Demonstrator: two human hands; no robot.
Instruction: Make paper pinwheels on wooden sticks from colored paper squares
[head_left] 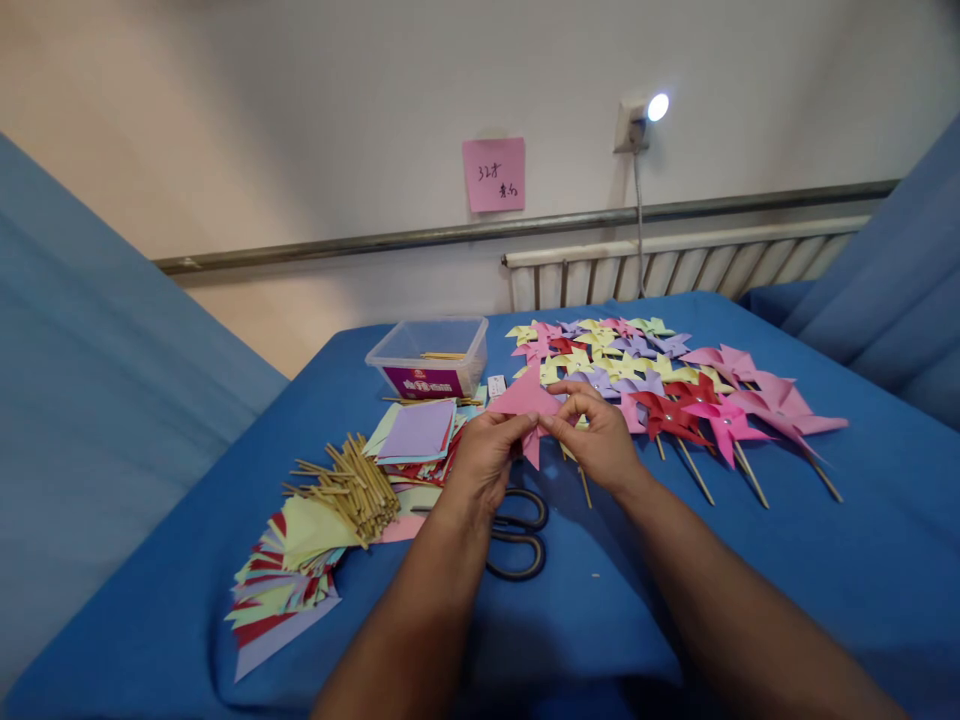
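A pink paper pinwheel (517, 395), partly folded, is held up over the middle of the table between both hands. My left hand (487, 450) pinches its lower left side, thumb on top. With thumb and fingertips, my right hand (596, 430) grips the right side of the same paper, close to the left thumb. The fingers hide part of the folds. Black-handled scissors (525, 535) lie below my left wrist, their blades mostly covered by my forearm. Just beyond my right hand are finished paper pinwheels (664, 415) on sticks.
Bamboo sticks (356, 490) are heaped at left, beside square coloured paper sheets (416, 432) and a fan of cut paper (289, 590). Behind them stands a clear plastic box (382, 347). A blue cloth (592, 640) covers the table; a radiator (690, 265) lines the wall.
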